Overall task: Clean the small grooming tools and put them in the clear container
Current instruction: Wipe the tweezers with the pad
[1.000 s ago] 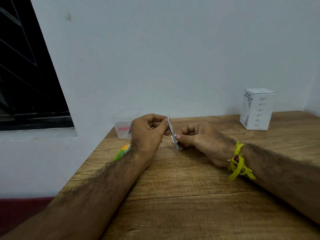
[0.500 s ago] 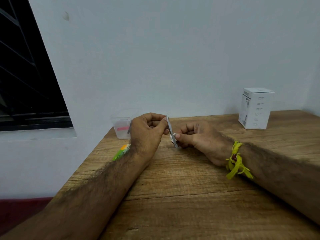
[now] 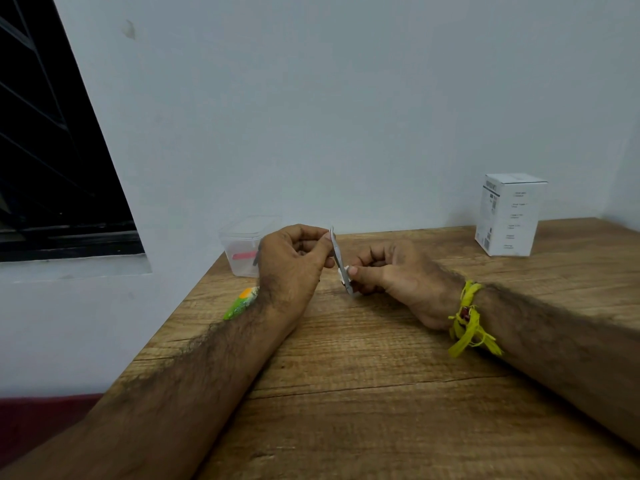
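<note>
My left hand (image 3: 294,263) pinches the upper end of a thin silver metal grooming tool (image 3: 337,256), which stands slanted just above the wooden table (image 3: 381,375). My right hand (image 3: 391,275) pinches a small white wipe (image 3: 343,274) round the tool's lower part. Behind my left hand, at the table's back left corner, stands the clear container (image 3: 242,247), with a pink item and a dark item inside it.
A green and orange object (image 3: 240,303) lies by the table's left edge, partly hidden by my left wrist. A white cardboard box (image 3: 509,214) stands at the back right. A white wall runs behind the table, with a dark window at the left.
Both hands keep their grip on the tool and the wipe. My right hand's pinch sits at about the same low spot on the tool; any movement is very small.
</note>
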